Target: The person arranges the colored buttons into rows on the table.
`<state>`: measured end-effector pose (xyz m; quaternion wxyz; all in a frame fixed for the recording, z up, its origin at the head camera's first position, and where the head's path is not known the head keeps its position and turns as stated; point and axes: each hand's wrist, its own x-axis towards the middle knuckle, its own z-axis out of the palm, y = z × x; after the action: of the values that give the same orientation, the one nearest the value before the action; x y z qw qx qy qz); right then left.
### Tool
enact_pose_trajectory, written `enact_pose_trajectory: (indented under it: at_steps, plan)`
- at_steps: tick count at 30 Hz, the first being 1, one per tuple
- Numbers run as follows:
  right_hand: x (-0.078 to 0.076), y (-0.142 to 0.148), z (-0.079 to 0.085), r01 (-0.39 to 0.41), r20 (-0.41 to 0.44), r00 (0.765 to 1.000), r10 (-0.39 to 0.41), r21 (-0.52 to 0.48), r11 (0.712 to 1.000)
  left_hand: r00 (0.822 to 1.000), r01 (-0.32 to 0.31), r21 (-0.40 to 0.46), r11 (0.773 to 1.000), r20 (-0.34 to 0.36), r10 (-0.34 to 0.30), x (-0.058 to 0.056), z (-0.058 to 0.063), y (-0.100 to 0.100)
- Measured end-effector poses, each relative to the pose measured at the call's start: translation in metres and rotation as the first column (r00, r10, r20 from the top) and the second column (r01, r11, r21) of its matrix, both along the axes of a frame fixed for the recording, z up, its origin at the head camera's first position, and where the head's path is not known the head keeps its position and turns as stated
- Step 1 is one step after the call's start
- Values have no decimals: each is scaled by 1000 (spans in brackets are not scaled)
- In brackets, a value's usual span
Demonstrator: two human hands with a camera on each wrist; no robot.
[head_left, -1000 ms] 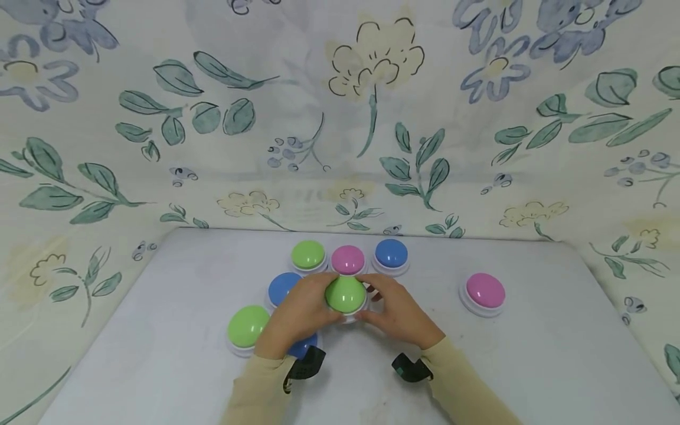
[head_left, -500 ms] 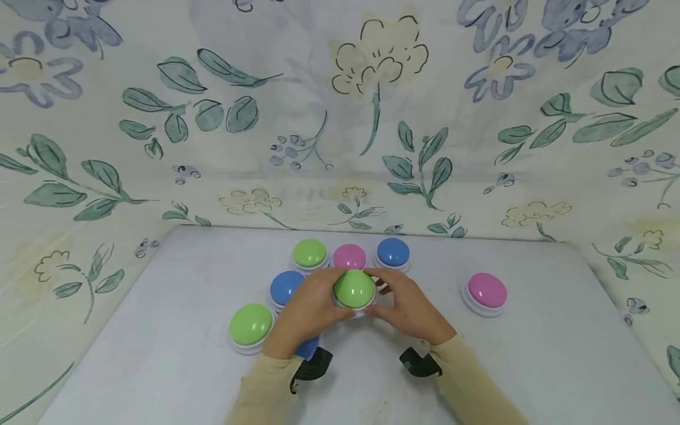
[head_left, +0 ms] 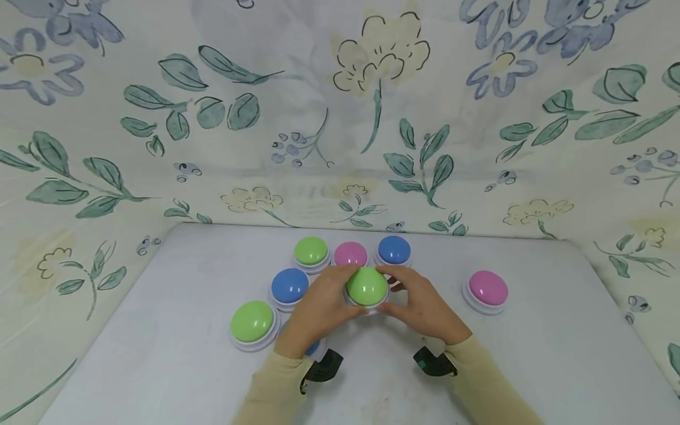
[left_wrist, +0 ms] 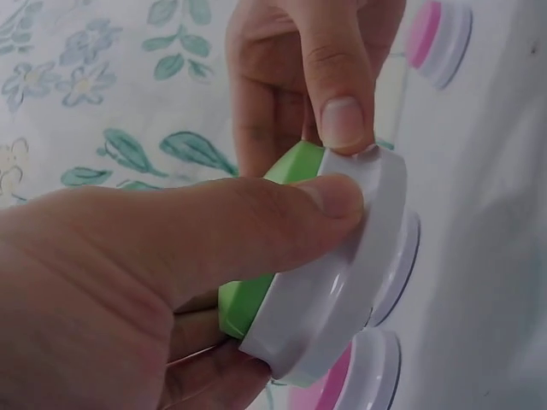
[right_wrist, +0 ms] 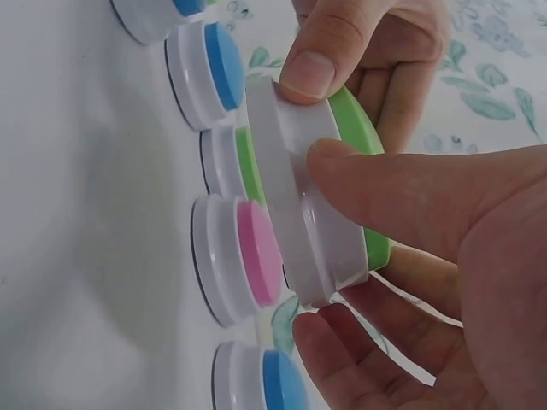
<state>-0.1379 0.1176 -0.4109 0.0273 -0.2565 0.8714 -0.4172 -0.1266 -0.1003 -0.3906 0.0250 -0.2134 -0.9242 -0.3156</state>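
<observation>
My left hand (head_left: 325,304) and right hand (head_left: 422,302) hold a green dome push button (head_left: 368,286) between them, one on each side. In the left wrist view, my left thumb presses the button's white base (left_wrist: 338,282), with fingers curled under the green side. The right wrist view shows my right thumb on the same base and the button raised off the table, tilted. Just behind it stand a pink button (head_left: 350,254), a blue button (head_left: 394,250) and another green button (head_left: 311,251). My left wrist partly hides a second blue button (head_left: 314,347).
Left of my hands, a blue button (head_left: 290,286) and a green button (head_left: 252,321) stand on the white table (head_left: 552,354). A pink button (head_left: 488,288) sits apart on the right. Flower-printed cloth (head_left: 297,177) rises along the table's back edge.
Both hands have carried the green button to the right and slightly away from me, keeping their hold. The other buttons stay where they were on the table.
</observation>
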Motion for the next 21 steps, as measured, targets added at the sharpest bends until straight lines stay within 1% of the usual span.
enact_pose_trajectory:
  at_steps: [3, 8, 15, 21]
  plan:
    - [0, 5, -1, 1, 0, 1000, -1, 7, 1000, 1000, 16, 20, 1000, 0, -16, 0, -1, 5]
    - [2, 15, -3, -1, -10, 1000, 1, 16, 1000, 999, 31, 27, 999, 5, -31, 0, -5, 14]
    - [7, 28, -6, 21, -43, 999, -20, 42, 999, 998, 62, 5, 998, -10, -62, 3, -9, 27]
    - [9, 38, -8, 32, -46, 998, -30, 43, 999, 998, 64, -15, 998, -12, -65, 3, -11, 38]
